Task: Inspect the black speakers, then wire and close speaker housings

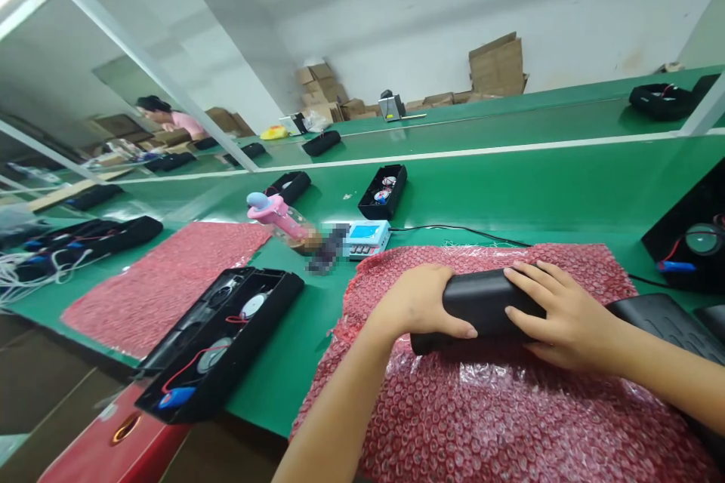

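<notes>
On a sheet of red bubble wrap (464,423) lies a long black speaker casing (487,300) with a smooth, rounded top. My left hand (422,302) wraps round its left end, thumb along the near side. My right hand (572,321) grips the right end, fingers spread over its top. The casing's underside is hidden. To the left, an open speaker box (226,343) shows round speakers, red wires and a blue battery. Beside my right forearm lies a black ridged panel (668,328).
A light-blue tester (367,238) with a cable and a pink-lidded bottle (286,223) stand behind the wrap. More speaker boxes (384,192) sit along the green bench (510,181). A large open black box (694,234) stands at right. A co-worker (181,121) sits far left.
</notes>
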Demonstrator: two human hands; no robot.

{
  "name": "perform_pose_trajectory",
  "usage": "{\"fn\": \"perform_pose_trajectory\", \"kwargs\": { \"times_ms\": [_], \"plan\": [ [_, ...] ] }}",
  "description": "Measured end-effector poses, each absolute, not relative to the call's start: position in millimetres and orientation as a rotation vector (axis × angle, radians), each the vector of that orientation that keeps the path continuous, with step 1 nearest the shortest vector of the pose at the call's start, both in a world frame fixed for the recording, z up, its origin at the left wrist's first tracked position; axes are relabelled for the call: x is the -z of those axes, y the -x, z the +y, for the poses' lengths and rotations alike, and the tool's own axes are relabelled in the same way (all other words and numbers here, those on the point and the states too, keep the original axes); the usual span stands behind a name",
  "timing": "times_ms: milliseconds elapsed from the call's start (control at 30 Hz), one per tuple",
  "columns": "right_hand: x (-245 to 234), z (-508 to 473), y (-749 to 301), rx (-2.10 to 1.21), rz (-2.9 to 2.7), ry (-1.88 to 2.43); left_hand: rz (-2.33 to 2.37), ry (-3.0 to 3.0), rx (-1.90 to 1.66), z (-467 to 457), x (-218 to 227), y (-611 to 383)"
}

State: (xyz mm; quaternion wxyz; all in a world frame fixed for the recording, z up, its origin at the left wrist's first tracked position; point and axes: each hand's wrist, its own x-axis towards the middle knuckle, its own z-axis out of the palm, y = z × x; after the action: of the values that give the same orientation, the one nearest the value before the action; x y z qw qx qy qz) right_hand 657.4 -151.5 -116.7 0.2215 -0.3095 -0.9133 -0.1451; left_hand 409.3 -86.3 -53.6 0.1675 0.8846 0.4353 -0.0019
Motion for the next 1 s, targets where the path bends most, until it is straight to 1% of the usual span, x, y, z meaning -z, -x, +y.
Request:
{"fn": "perform_pose_trajectory", "kwargs": {
  "times_ms": [100,200,333,433,633,833,900,1000],
  "plan": [
    [114.0,-146.1,-657.1,0.368,-2.498,0.845,1.143,-2.624,-0.114,-93.6,59.7,-409.5],
    [111.3,-146.1,-654.6,0.376,-2.495,0.859,1.202,-2.719,-0.194,-110.3,69.3,-413.7],
    [105.6,-144.5,-651.0,0.332,-2.570,0.963,1.330,-2.741,-0.164,-119.9,76.5,-420.4],
    [102.1,-140.7,-648.5,0.256,-2.654,1.062,1.297,-2.720,-0.170,-113.5,77.2,-420.4],
    [103.8,-135.1,-641.5,0.263,-2.685,1.050,1.251,-2.709,-0.205,-103.7,78.6,-416.2],
    [103.7,-131.6,-638.3,0.156,-2.690,1.118,1.241,-2.702,-0.195,-101.7,77.7,-416.7],
    [105.1,-131.3,-638.9,0.132,-2.693,1.128,1.231,-2.718,-0.246,-102.4,81.1,-414.0],
    [107.6,-130.6,-639.7,0.076,-2.670,1.178,1.175,-2.767,-0.432,-104.1,91.5,-406.7]
  ]
}}
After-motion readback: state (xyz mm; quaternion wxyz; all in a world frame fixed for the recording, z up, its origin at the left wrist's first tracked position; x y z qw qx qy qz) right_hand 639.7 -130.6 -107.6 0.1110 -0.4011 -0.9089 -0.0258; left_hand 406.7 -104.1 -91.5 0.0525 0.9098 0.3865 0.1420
